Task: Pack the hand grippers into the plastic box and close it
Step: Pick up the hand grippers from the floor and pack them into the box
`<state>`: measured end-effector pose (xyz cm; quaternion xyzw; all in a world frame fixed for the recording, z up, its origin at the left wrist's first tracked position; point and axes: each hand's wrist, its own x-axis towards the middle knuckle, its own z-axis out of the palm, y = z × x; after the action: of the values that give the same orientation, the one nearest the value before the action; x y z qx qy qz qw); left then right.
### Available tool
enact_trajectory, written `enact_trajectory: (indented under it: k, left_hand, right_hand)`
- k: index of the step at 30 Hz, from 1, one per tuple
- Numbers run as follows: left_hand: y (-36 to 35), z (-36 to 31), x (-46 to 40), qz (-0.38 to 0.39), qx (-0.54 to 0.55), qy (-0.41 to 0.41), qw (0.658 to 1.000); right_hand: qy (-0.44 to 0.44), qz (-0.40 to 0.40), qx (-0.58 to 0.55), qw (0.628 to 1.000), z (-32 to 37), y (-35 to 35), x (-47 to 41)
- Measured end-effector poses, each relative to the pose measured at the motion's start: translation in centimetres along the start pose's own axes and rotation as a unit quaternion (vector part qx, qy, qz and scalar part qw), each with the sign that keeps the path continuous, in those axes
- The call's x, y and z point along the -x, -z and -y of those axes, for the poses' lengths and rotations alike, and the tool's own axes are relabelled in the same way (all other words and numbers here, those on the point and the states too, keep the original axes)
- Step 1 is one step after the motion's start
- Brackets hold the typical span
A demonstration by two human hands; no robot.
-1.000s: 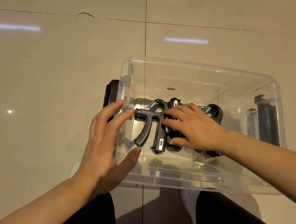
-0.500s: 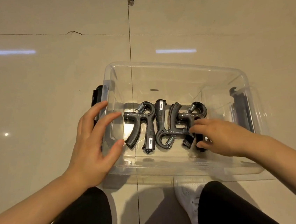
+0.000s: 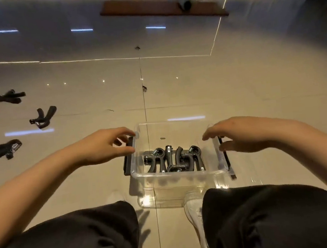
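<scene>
Head view. I saw both forearms reaching forward over the knees, one to each short end of the clear plastic box (image 3: 176, 176), which stood on the tiled floor (image 3: 235, 88) between my feet. My left hand (image 3: 104, 148) lay palm-down at the box's left end, its fingers bent over the rim and its thumb beside the black latch (image 3: 129, 157) there; whether this grip actually closed on the latch or rim I could not tell. My right hand (image 3: 238, 136) hovered at the right end, fingers loosely extended toward the rim and thumb near the right latch (image 3: 225, 157), clasping nothing that I could make out. Three black hand grippers (image 3: 174, 160) lay side by side on the bottom of the box, touching one another, springs toward the far wall. The box was uncovered. Four more hand grippers (image 3: 44, 117) lay scattered on the floor well to the left, apart from the box. A white shoe (image 3: 194, 211) showed just beside the box's near wall, between the dark trouser legs (image 3: 270, 223). A brown board (image 3: 162, 8) lay far off.
</scene>
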<state>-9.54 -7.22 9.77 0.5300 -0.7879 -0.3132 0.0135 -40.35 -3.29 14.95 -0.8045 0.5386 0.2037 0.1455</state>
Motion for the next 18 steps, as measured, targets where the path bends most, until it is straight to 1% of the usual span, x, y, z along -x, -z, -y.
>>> enact_trajectory:
  k: [2, 4, 6, 8, 9, 10, 12, 13, 16, 17, 18]
  left_hand:
    - [2.3, -3.3, 3.8, -0.032, 0.041, -0.024, 0.998]
    - [3.4, -6.3, 8.1, -0.096, 0.084, -0.053, 0.990]
    - [3.0, -8.3, 11.7, -0.208, 0.096, -0.073, 0.971]
    - [1.4, -8.9, 14.7, -0.326, 0.107, -0.073, 0.937]
    - [0.4, -8.6, 16.0, -0.359, 0.111, -0.062, 0.925]
    - [-0.5, -8.0, 17.1, -0.373, 0.100, -0.046, 0.921]
    - [-1.7, -6.3, 18.6, -0.354, 0.028, 0.009, 0.935]
    - [-1.9, -5.4, 19.0, -0.343, 0.019, 0.032, 0.939]
    - [-1.6, -4.4, 19.9, -0.355, 0.100, 0.062, 0.928]
    - [-1.5, -4.3, 20.0, -0.356, 0.105, 0.069, 0.926]
    - [-1.6, -4.1, 20.1, -0.349, 0.096, 0.077, 0.929]
  right_hand:
    - [-0.009, -0.038, -0.011, 0.999, 1.9, 1.9, 2.8]
    - [0.007, -0.079, -0.060, 0.995, 5.2, 2.5, 5.5]
    - [0.038, -0.113, -0.098, 0.988, 8.8, 2.2, 7.3]
    - [0.062, -0.137, -0.094, 0.984, 12.1, 1.6, 8.4]
    - [0.072, -0.141, -0.087, 0.983, 13.5, 1.4, 8.8]
    - [0.080, -0.140, -0.083, 0.983, 14.7, 1.4, 9.2]
    - [0.091, -0.133, -0.092, 0.983, 16.4, 1.9, 9.6]
    - [0.093, -0.132, -0.106, 0.981, 17.0, 2.2, 9.6]
    - [0.079, -0.142, -0.141, 0.977, 17.8, 1.8, 8.4]
    - [0.065, -0.131, -0.136, 0.980, 17.7, 1.3, 7.7]
    - [0.052, -0.100, -0.106, 0.988, 17.7, 0.7, 6.8]
